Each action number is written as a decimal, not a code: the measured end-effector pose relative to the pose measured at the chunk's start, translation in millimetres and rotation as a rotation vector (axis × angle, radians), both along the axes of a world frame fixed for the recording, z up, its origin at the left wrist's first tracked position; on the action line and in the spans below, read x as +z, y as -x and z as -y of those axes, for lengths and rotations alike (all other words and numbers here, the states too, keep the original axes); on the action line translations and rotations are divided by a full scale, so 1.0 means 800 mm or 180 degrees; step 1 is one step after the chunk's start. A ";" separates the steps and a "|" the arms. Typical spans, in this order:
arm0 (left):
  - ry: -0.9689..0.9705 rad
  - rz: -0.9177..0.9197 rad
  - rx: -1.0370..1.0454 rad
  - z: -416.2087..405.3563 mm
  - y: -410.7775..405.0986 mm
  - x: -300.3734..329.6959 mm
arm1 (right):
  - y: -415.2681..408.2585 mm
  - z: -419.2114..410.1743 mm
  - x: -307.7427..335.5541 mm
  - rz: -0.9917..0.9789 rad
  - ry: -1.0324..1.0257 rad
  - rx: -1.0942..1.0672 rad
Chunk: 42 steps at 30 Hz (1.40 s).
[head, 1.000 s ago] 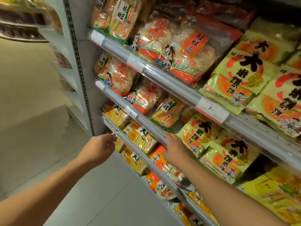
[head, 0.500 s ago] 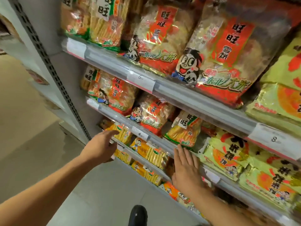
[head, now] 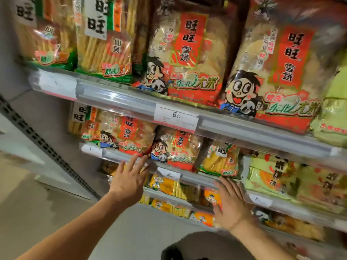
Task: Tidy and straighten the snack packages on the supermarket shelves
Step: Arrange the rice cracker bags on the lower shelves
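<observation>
Supermarket shelving, seen from below and to the left. Both hands are raised to the front rail of the second shelf (head: 131, 159). The left hand (head: 127, 182) is held flat with fingers straight and spread; its fingertips (head: 139, 160) reach the rail just below a red bag (head: 131, 137), though actual contact cannot be told through the blur. The right hand (head: 230, 205) is likewise flat, fingers straight and slightly apart, laid against the rail below a yellow bag (head: 218, 160); nothing is gripped by either hand. Between these two bags a second red bag (head: 176, 149) is tilted, its lower edge overhanging the rail. On the top shelf (head: 116, 97), large red bags (head: 187, 51) and green-trimmed bags (head: 101, 38) are stood upright behind a price tag (head: 176, 116). Pale green bags (head: 277, 175) are shelved to the right, orange packs (head: 165, 184) on the shelf below the hands. A dark shoe (head: 172, 250) is seen on the floor.
</observation>
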State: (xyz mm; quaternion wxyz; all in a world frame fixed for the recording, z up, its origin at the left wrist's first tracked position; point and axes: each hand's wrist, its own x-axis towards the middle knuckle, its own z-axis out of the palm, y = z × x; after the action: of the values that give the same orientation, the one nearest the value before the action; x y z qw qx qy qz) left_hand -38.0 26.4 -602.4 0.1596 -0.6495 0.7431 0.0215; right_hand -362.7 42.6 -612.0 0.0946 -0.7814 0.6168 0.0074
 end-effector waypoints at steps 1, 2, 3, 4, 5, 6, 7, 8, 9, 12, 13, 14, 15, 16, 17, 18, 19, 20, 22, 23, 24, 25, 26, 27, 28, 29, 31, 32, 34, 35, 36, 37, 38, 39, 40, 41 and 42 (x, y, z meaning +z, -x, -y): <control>0.0003 -0.0082 -0.0081 0.002 -0.004 0.004 | -0.004 -0.002 0.002 0.0176 0.0024 -0.0123; 0.0044 -0.0230 -0.0169 0.003 -0.008 0.009 | -0.008 -0.003 0.007 0.0447 0.0037 -0.0339; 0.0172 -0.0472 -0.0274 0.002 -0.013 0.014 | -0.011 -0.004 0.013 0.0772 0.0084 -0.0626; 0.0369 -0.0813 -0.0391 0.001 -0.020 0.019 | -0.013 -0.005 0.020 0.1052 0.0151 -0.0964; 0.0551 -0.1229 -0.0470 -0.001 -0.028 0.026 | -0.014 -0.005 0.027 0.1199 0.0206 -0.1297; 0.0708 -0.1693 -0.0463 -0.001 -0.038 0.032 | -0.016 -0.004 0.033 0.1256 0.0262 -0.1587; 0.0863 -0.2101 -0.0330 0.000 -0.048 0.038 | -0.017 -0.001 0.037 0.1311 0.0360 -0.1792; 0.1024 -0.2422 -0.0067 0.003 -0.057 0.042 | -0.017 0.005 0.040 0.1392 0.0490 -0.1888; 0.1221 -0.2650 0.0268 0.007 -0.065 0.045 | -0.018 0.012 0.042 0.1467 0.0614 -0.1911; 0.1645 -0.2844 0.1283 0.029 -0.081 0.054 | -0.025 0.041 0.050 0.1603 0.0758 -0.2057; 0.1585 -0.2926 0.1606 0.036 -0.085 0.057 | -0.028 0.053 0.053 0.1791 0.0698 -0.2102; 0.1506 -0.3065 0.1814 0.043 -0.088 0.061 | -0.031 0.064 0.054 0.2003 0.0516 -0.2148; 0.1439 -0.3255 0.1928 0.051 -0.090 0.065 | -0.032 0.076 0.055 0.2149 0.0251 -0.2206; 0.1382 -0.3489 0.2011 0.058 -0.092 0.068 | -0.032 0.085 0.056 0.2210 0.0003 -0.2263; 0.1357 -0.3654 0.2088 0.063 -0.093 0.069 | -0.029 0.091 0.055 0.2200 -0.0175 -0.2307; 0.1358 -0.3634 0.2144 0.068 -0.094 0.068 | -0.026 0.095 0.053 0.2175 -0.0260 -0.2333; 0.1366 -0.3412 0.2159 0.071 -0.096 0.068 | -0.024 0.099 0.051 0.2152 -0.0280 -0.2361; 0.1365 -0.3096 0.2150 0.073 -0.097 0.069 | -0.022 0.103 0.049 0.2136 -0.0285 -0.2401; 0.1317 -0.2809 0.2133 0.077 -0.104 0.074 | -0.021 0.110 0.048 0.2185 -0.0269 -0.2498; 0.1278 -0.2882 0.2119 0.079 -0.108 0.077 | -0.022 0.113 0.048 0.2259 -0.0240 -0.2523; 0.1259 -0.2999 0.2072 0.081 -0.111 0.079 | -0.022 0.114 0.049 0.2344 -0.0217 -0.2534; 0.1262 -0.3134 0.2003 0.083 -0.113 0.083 | -0.022 0.115 0.048 0.2438 -0.0197 -0.2549; 0.1264 -0.3270 0.1935 0.085 -0.114 0.086 | -0.022 0.116 0.048 0.2525 -0.0169 -0.2573; 0.1243 -0.3376 0.1886 0.086 -0.114 0.088 | -0.022 0.116 0.048 0.2611 -0.0133 -0.2630; 0.1234 -0.3431 0.1855 0.085 -0.114 0.090 | -0.022 0.115 0.049 0.2707 -0.0088 -0.2688; 0.1248 -0.3442 0.1822 0.084 -0.115 0.092 | -0.022 0.114 0.050 0.2831 -0.0021 -0.2712; 0.1287 -0.3429 0.1731 0.081 -0.117 0.093 | -0.026 0.109 0.058 0.3022 0.0129 -0.2686; 0.1319 -0.3451 0.1685 0.078 -0.119 0.094 | -0.028 0.105 0.065 0.3042 0.0181 -0.2680; 0.1361 -0.3658 0.1615 0.070 -0.120 0.098 | -0.031 0.101 0.082 0.2994 0.0165 -0.2701; 0.1329 -0.3831 0.1605 0.067 -0.120 0.100 | -0.033 0.099 0.091 0.2978 0.0042 -0.2688; 0.1269 -0.3995 0.1595 0.065 -0.119 0.103 | -0.036 0.097 0.099 0.2975 -0.0110 -0.2686; 0.1198 -0.4125 0.1562 0.063 -0.120 0.106 | -0.040 0.095 0.106 0.2970 -0.0218 -0.2695; 0.1132 -0.4233 0.1517 0.060 -0.122 0.107 | -0.046 0.092 0.111 0.2989 -0.0258 -0.2678; 0.1077 -0.4348 0.1487 0.056 -0.127 0.107 | -0.055 0.088 0.116 0.2994 -0.0260 -0.2625; 0.1025 -0.4470 0.1474 0.050 -0.133 0.104 | -0.066 0.084 0.119 0.3014 -0.0238 -0.2552; 0.0986 -0.4569 0.1481 0.042 -0.140 0.099 | -0.079 0.077 0.122 0.3065 -0.0235 -0.2476; 0.0966 -0.4637 0.1503 0.030 -0.148 0.092 | -0.092 0.071 0.123 0.3183 -0.0290 -0.2378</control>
State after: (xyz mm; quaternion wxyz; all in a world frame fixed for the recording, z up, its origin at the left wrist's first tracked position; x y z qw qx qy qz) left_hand 80.4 2.2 -528.5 -0.4680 -0.6273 0.4975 0.3741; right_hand -289.1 -14.5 -513.8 0.4012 -0.4171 0.7285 -0.3665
